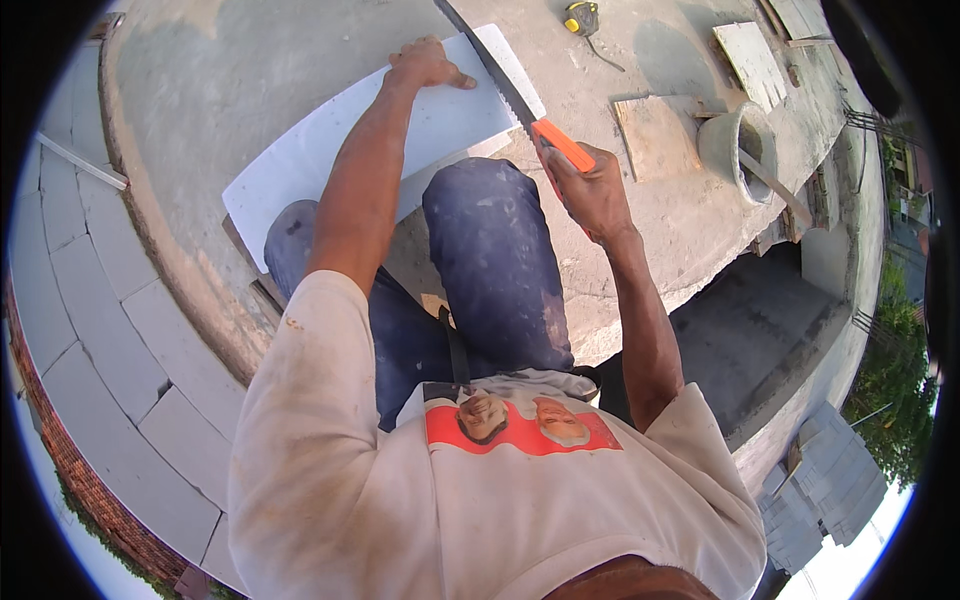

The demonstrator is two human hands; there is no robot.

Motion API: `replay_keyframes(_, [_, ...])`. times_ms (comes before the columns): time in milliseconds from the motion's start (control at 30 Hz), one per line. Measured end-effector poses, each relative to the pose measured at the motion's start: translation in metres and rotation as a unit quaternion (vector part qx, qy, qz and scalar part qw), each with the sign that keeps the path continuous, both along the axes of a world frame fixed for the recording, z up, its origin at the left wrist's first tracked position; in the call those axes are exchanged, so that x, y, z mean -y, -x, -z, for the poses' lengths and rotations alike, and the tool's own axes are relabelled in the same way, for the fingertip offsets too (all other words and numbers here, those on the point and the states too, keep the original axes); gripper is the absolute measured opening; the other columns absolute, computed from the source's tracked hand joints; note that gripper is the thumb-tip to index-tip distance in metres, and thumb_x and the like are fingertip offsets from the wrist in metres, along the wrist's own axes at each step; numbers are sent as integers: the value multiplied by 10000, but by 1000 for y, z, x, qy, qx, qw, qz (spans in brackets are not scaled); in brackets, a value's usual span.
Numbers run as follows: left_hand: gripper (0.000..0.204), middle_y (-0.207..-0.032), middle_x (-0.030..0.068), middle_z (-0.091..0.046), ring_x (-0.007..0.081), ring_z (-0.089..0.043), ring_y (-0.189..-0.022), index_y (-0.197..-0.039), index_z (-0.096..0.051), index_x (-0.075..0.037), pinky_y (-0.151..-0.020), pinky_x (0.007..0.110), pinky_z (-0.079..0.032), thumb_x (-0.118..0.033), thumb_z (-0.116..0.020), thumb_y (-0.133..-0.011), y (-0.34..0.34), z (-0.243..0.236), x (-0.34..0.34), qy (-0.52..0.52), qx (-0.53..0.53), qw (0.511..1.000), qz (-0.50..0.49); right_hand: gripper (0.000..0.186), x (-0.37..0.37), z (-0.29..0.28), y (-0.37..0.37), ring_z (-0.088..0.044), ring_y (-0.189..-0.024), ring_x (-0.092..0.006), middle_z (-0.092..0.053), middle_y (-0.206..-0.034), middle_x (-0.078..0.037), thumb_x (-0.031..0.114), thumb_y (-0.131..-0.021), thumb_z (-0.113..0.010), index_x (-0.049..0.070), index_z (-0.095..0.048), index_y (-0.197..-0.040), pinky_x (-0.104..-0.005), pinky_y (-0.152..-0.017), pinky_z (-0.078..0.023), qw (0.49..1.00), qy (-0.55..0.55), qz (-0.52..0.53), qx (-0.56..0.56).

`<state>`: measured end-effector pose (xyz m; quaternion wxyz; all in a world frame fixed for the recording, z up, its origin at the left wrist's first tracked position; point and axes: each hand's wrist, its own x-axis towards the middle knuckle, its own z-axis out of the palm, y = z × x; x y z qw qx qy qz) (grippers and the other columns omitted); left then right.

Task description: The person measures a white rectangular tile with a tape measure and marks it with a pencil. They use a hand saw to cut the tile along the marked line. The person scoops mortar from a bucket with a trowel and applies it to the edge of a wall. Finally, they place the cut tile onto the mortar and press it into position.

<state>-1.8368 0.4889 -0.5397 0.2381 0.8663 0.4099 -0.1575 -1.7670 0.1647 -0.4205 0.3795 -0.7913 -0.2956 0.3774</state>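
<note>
So the long, flat white rectangular slab (455, 125) lies right in front of the knees, long axis going left to right, its right end angled away from the person. The left hand (430, 62) is the nearer one, planted right on it by the far edge, thumb out toward the blade; can't tell if the fingertips hook over. The saw (500, 80), a dark toothed steel blade on an orange handle, crosses the slab's right end pretty much square to that axis, leaving a short strip beyond. The right hand (590, 185) is off the slab's near right corner, fingers wrapped snugly around the handle. Slab face looks smooth and matte; the concrete floor (220, 80) around it is rough and dusty. Past its right end there's a yellow-and-black tape measure (580, 18), a thin tan wooden board (658, 140) and a round grey cement-crusted bucket (718, 150) with a stick in it.
</note>
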Motion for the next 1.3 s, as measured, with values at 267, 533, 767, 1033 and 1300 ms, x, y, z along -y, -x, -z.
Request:
replay_keyframes(267, [1111, -1438, 218, -600, 387, -542, -1370, -1427, -538, 27, -1139, 536, -370, -608, -914, -596, 10, 5, 3, -8, 46, 999, 1, 216, 197, -12, 80, -561, -684, -97, -605, -760, -61, 166, -1030, -658, -25, -660, -930, -311, -625, -484, 997, 29, 43, 57])
replay_keyframes(533, [1128, -1454, 214, -583, 386, -522, -1384, -1447, -521, 19, -1141, 555, -358, -609, -918, -599, 3, 6, 1, 12, 14, 1000, 10, 281, 24, 20, 18, -497, -631, -135, -591, -718, -74, 195, -999, -663, -36, -612, -847, -354, -610, -462, 998, -41, 4, 45])
replay_keyframes(767, [1142, -1473, 237, -557, 385, -485, -1419, -1458, -503, 33, -1149, 591, -337, -606, -912, -605, 8, 8, 0, 2, 33, 999, 3, 159, 213, 15, 78, -620, -687, -108, -633, -761, -84, 142, -1021, -669, -14, -684, -1000, -320, -626, -507, 998, 7, 24, 54])
replay_keyframes(1033, [1158, -1501, 208, -541, 377, -480, -1422, -1466, -493, 32, -1159, 567, -339, -614, -913, -602, 3, 2, 1, 11, 15, 1000, 13, 276, 9, 19, 8, -495, -623, -144, -567, -700, -92, 163, -1002, -664, -41, -603, -826, -342, -601, -456, 999, -25, -4, 28])
replay_keyframes(1300, [1173, -1516, 201, -529, 377, -481, -1418, -1481, -472, 35, -1163, 565, -344, -612, -912, -607, 5, -3, 8, -4, 6, 1000, 3, 164, 208, 18, 73, -599, -626, -141, -599, -715, -101, 102, -1012, -660, -14, -628, -900, -351, -587, -494, 997, -26, 11, 71])
